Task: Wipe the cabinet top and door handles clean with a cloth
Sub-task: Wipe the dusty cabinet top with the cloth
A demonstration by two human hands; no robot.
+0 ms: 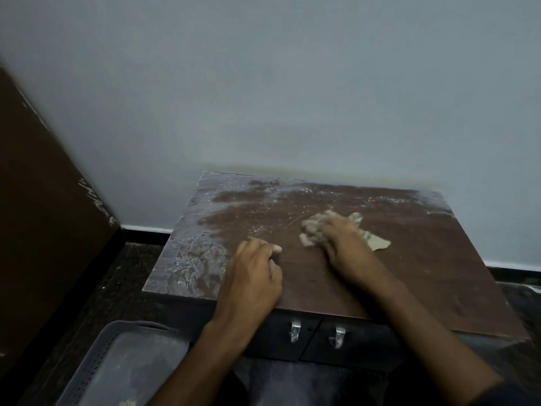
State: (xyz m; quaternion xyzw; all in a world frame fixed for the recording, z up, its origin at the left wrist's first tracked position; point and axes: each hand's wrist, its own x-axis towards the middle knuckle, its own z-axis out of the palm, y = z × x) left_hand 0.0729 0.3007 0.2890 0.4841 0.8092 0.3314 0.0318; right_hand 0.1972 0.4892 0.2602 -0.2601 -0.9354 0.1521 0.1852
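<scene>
- The cloth (345, 230), a crumpled, pale, greyish-beige rag, is lying on the cabinet top (409, 259) right of centre, its long axis running from upper left to lower right, with one flat ragged corner pointing out to the right.
- The right hand (336, 238) is bunching the cloth under curled fingers and pressing it onto the wood; the hand is slightly blurred.
- The left hand (254, 276) is resting on the top near its front edge, fingers loosely curled and holding nothing, fingertips touching the surface, apart from the cloth.
- The cabinet top is showing as a flat, reddish-brown wood-grain panel, its long axis running left to right along the wall (263, 98); wet, glistening, streaky patches are covering its left side and back edge, while the area near the hands is looking matt.
- Below the front edge, two small shiny metal door handles (295, 332) are hanging side by side on dark doors.
- No writing or brand is showing anywhere.
- A grey perforated plastic tray (96, 370) is sitting at the lower left on the dark floor, and a brown panel (44, 215) is leaning at the left.
</scene>
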